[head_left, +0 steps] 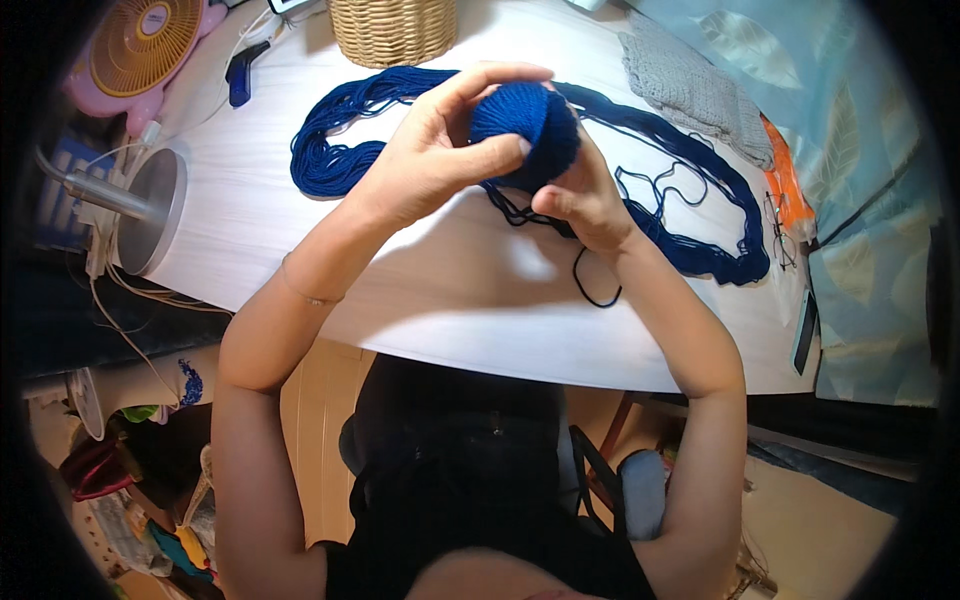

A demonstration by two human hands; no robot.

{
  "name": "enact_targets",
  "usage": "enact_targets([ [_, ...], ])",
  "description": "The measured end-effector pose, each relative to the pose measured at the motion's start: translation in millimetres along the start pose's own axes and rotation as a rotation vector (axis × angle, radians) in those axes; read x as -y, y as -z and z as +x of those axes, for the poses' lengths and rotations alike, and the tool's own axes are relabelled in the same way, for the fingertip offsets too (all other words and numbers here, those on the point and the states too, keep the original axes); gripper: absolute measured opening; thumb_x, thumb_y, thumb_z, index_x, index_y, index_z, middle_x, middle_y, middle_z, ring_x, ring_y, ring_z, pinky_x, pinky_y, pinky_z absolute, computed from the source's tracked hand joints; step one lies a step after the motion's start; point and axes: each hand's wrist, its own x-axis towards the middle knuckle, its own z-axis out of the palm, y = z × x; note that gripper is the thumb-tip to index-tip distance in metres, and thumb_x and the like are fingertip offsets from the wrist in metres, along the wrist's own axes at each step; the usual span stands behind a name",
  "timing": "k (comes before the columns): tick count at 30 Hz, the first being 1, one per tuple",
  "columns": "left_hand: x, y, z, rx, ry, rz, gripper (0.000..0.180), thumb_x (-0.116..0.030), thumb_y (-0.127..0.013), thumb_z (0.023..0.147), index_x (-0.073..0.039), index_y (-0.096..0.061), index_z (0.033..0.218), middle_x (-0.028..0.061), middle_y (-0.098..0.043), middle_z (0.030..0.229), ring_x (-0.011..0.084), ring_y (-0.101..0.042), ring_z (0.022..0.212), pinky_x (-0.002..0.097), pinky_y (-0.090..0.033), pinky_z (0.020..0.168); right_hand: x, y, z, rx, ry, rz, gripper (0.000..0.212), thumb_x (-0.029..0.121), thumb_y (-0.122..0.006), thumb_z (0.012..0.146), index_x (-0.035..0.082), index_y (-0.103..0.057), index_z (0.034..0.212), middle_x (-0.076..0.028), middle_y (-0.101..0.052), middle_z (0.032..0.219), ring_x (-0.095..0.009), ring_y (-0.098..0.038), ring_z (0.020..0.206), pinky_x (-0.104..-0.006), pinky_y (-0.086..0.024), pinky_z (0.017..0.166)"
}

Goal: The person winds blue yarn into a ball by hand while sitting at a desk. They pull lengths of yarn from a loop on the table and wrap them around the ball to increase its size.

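Between both hands, above the white table, is a ball of blue yarn [508, 112]. My left hand [440, 150] wraps its left side, thumb across the front and fingers over the top. Cupped round the ball's right side, my right hand [590, 195] has its thumb below and its fingers mostly hidden behind the yarn. Under and behind the hands lies a long loose skein of blue yarn [345, 115], spread in a wide loop. Its darker right part [690, 155] reaches toward the table's right side. A loose strand [598, 300] hangs below my right hand.
A wicker basket [393, 30] stands at the back. To the left are a pink fan [150, 40], a dark blue handled tool [240, 78] and a round lamp base [160, 215]. A grey knitted piece [690, 90], an orange bag [788, 190], glasses [782, 235] and a phone [803, 332] lie right.
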Motion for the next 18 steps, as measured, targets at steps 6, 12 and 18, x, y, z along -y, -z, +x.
enact_targets([
  [6, -11, -3, -4, 0.034, -0.077, 0.017, 0.064, -0.037, -0.068, 0.074, -0.001, -0.049, 0.123, 0.0123, -0.052, 0.120, 0.0210, -0.054, 0.108, 0.0339, -0.043, 0.096, 16, 9, 2, 0.117, -0.219, 0.074, 0.092, 0.036, -0.086, 0.054, 0.003, -0.041, 0.127, -0.003, -0.058, 0.101, -0.010, -0.059, 0.084, -0.0211, -0.050, 0.070],
  [12, -9, -5, -7, 0.072, -0.067, -0.102, 0.055, -0.013, -0.058, 0.069, 0.001, -0.047, 0.122, 0.0127, -0.051, 0.116, 0.0199, -0.053, 0.109, 0.0335, -0.041, 0.098, 5, 14, 6, 0.010, -0.122, 0.111, 0.072, 0.062, -0.054, 0.077, 0.002, -0.048, 0.116, 0.002, -0.058, 0.082, -0.001, -0.051, 0.060, -0.0139, -0.039, 0.049],
  [18, -3, -5, -9, -0.024, -0.215, 0.234, 0.058, -0.006, -0.053, 0.062, 0.003, -0.048, 0.119, 0.0120, -0.050, 0.114, 0.0193, -0.048, 0.111, 0.0329, -0.034, 0.101, -7, 14, 10, -0.115, 0.001, -0.058, 0.033, 0.040, -0.055, 0.090, 0.007, -0.057, 0.092, 0.007, -0.055, 0.071, 0.002, -0.044, 0.056, -0.0121, -0.032, 0.046],
])
